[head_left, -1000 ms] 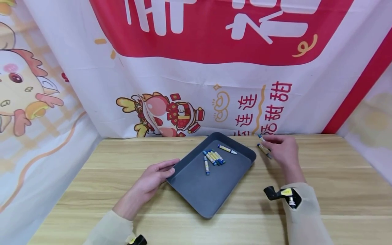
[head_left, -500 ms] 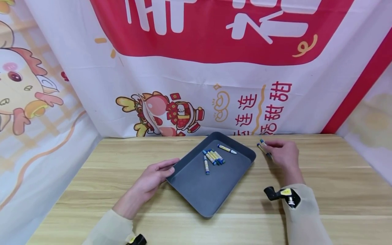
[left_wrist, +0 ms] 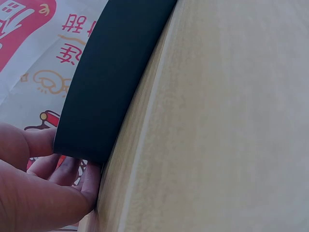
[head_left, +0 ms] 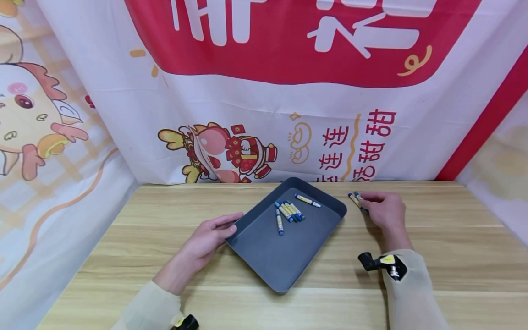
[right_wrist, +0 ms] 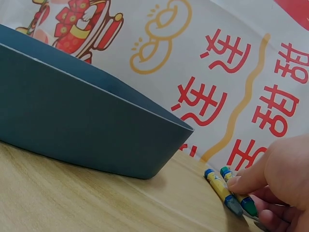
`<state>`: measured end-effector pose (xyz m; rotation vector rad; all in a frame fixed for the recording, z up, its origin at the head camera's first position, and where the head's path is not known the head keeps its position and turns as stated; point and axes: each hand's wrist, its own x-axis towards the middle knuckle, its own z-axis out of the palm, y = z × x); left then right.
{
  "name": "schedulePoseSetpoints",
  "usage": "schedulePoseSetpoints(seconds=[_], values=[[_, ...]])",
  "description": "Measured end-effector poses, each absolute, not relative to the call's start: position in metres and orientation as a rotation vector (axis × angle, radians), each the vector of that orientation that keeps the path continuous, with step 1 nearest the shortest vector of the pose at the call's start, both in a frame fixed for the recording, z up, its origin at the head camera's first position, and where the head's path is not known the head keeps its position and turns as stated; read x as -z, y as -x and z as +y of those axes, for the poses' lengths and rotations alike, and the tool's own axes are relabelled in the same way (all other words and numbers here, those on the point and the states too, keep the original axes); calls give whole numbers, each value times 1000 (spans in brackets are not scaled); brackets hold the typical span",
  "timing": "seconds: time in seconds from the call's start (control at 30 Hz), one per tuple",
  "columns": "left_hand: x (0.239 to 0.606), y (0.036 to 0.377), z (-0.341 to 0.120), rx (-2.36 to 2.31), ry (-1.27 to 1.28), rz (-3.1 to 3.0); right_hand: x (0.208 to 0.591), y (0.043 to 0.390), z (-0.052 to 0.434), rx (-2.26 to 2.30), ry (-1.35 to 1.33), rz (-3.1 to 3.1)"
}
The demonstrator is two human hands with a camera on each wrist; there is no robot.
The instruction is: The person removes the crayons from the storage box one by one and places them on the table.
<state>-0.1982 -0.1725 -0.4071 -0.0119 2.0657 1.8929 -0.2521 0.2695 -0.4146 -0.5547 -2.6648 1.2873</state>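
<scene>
the left hand [head_left: 206,238] is laid against the near-left corner of the tray [head_left: 268,261], thumb on the rim and fingers under the edge, as the left wrist view shows with the fingers [left_wrist: 72,169] tucked below the dark wall [left_wrist: 111,82]; the tray is lightly gripped and steadied on the table [head_left: 123,266]. inside the tray, toward its far end, a cluster of crayons [head_left: 290,211] is seen, with one crayon [head_left: 279,222] lying apart on the near side and another [head_left: 307,200] by the far wall. to the right of the tray, on the bare wood, two crayons [head_left: 354,198] lie side by side, touching, just beside the tray's far-right corner. the right hand [head_left: 383,211] is set over them; in the right wrist view a fingertip [right_wrist: 241,181] is pressed on the pair [right_wrist: 229,193], with the other fingers curled below, so they seem to be gathered and pinched rather than lifted yet; a full grip cannot be confirmed.

the step in hand is judged to be the collecting of the loose crayons from the table. for the next move, a firm pinch round both is called for, then a lift clear of the rim and a short carry leftward over the tray, while the tray is kept from sliding.
</scene>
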Motion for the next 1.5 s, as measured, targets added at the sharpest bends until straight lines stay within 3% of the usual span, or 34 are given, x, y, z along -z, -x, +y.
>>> schedulePoseSetpoints(seconds=[1.5], values=[[407,198,-173,-1898,-12,2060,414,252,268,-1308,641,-2670]])
